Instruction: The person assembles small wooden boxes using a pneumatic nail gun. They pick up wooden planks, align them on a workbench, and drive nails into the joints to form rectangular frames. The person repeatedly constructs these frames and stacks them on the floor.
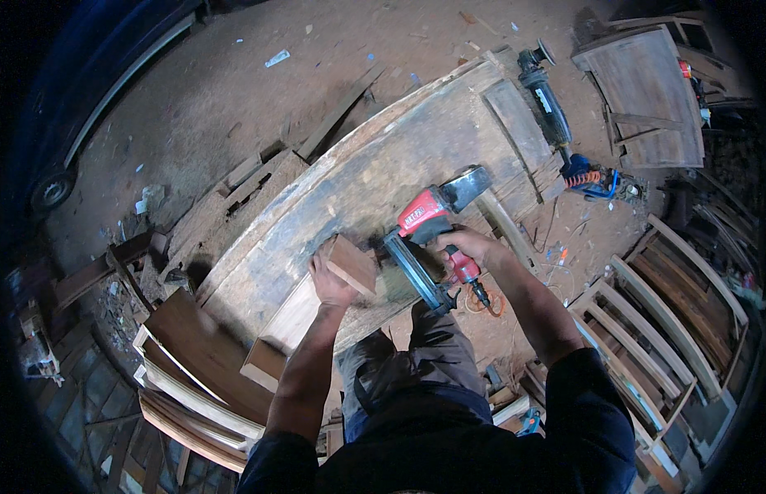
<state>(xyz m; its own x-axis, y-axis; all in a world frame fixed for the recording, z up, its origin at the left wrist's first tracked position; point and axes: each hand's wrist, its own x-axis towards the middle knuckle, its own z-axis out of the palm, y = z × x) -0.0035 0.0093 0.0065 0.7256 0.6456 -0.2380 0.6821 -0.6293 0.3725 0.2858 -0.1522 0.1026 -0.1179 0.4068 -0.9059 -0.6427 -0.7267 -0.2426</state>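
My right hand (472, 247) is wrapped round the grip of a red and black nail gun (424, 211). A hose fitting shows at the lower end of its handle. To the left, my left hand (328, 282) grips a short wooden block (353, 262) by its left side, over the near edge of the worn workbench (374, 169). The gun's nose is just right of the block; whether they touch I cannot tell. A pale board (294, 318) runs along the bench edge under my left forearm, and another wooden piece (264, 362) lies beside that forearm.
An angle grinder (547, 107) lies at the bench's far right end, near an orange coiled hose (582, 178). Slatted wooden frames (638, 337) stand at the right, curved wooden parts (206, 362) at the lower left. A wooden panel (646, 90) lies far right; a vehicle (111, 99) stands upper left.
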